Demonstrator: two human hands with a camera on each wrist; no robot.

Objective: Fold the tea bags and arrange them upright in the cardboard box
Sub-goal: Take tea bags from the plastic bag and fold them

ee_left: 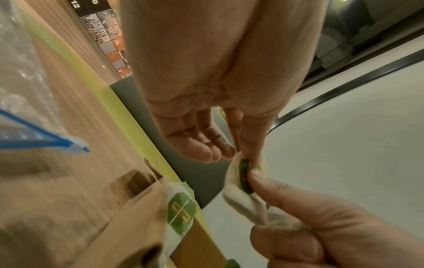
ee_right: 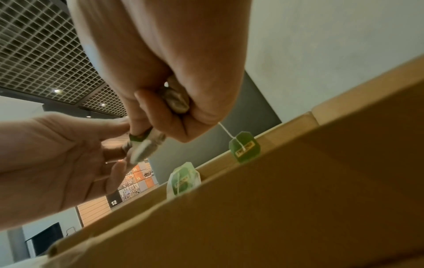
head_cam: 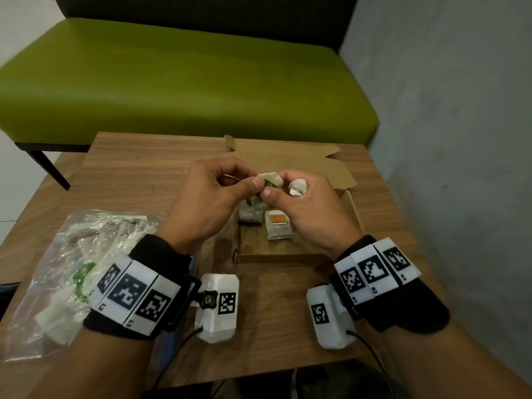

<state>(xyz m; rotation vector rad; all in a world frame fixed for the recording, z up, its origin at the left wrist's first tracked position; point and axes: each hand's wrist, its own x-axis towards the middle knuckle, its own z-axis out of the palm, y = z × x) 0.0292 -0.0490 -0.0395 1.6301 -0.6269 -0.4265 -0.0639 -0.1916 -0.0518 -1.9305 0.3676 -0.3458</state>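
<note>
On the wooden table (head_cam: 144, 174) we see two tea bags (head_cam: 278, 226) already in the cardboard box (head_cam: 293, 257) at twelve o'clock, while our left hand (head_cam: 207, 203) and right hand (head_cam: 305, 208) pinch a green-tagged tea bag (head_cam: 269, 180) mid-fold above it, more waiting in the plastic bag (head_cam: 57, 269) at nine.

White tea bag (head_cam: 270, 180) with green tag pinched above open cardboard box (head_cam: 352, 208) holding two flat bags (head_cam: 278, 226).
</note>
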